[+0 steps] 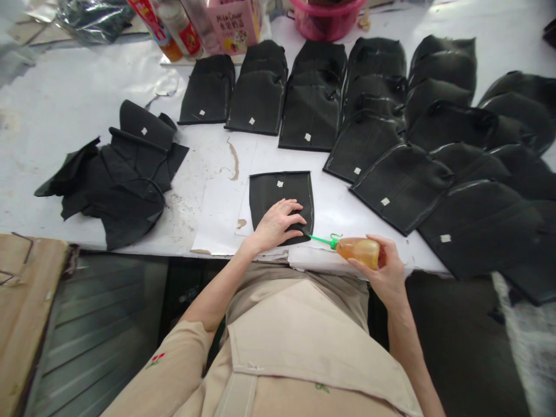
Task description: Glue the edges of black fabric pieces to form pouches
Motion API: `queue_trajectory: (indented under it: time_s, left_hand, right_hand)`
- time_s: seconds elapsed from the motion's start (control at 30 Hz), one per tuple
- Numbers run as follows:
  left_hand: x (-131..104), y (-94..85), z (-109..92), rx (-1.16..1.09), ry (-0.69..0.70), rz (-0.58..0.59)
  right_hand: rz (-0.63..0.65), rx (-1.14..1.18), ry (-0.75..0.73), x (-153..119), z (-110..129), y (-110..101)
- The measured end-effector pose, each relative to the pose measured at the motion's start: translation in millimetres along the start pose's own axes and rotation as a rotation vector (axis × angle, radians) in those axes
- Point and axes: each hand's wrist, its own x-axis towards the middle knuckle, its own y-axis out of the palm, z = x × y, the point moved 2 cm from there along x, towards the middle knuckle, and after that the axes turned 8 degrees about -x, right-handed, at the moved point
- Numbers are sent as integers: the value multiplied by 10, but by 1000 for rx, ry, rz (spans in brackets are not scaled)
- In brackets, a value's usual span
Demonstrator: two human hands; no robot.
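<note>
In front of me on the white tabletop lies a flat black panel (pixel 280 197) with a small pale sticker near its far edge. My left hand (pixel 280 223) rests on it, palm down, with the fingers stretched out and apart. My right hand (pixel 386 263) is wrapped round a squeeze bottle (pixel 358 252) of amber liquid, held tilted nearly flat. The bottle's green nozzle points left, and its tip meets the panel's near right edge, close to my left fingertips. A small green cap hangs at the nozzle's base.
Rows of overlapping black panels (pixel 313 110) spread across the back and right. A loose heap of black pieces (pixel 117 168) lies left. Behind stand a pink carton (pixel 234 26), bottles (pixel 178 26) and a pink basin (pixel 326 20). The table's front edge runs just before my apron.
</note>
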Motion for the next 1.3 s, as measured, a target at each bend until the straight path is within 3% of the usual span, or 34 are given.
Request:
queue_trajectory:
  time_s: [0.17, 0.27, 0.4, 0.53, 0.93, 1.17, 1.3]
  left_hand:
    - [26, 9, -39, 44, 3, -10]
    - [123, 27, -92, 128, -54, -31]
    - [291, 74, -134, 223, -145, -76]
    - [359, 113, -128, 216, -173, -99]
    - [341, 120, -120, 187, -188, -114]
    - [334, 127, -117, 186, -189, -117]
    - [334, 135, -113, 187, -193, -124]
  right_hand:
    - [-136, 113, 104, -28, -8, -77]
    - [-244, 269, 181, -29, -4, -95]
    - [-292, 436, 199, -25, 24, -55]
    - [-389, 278, 158, -66, 23, -26]
    - [-319, -81, 20, -142, 72, 188]
    - [-365, -317, -218, -169, 106, 159]
    - [-378, -357, -209, -177, 147, 143]
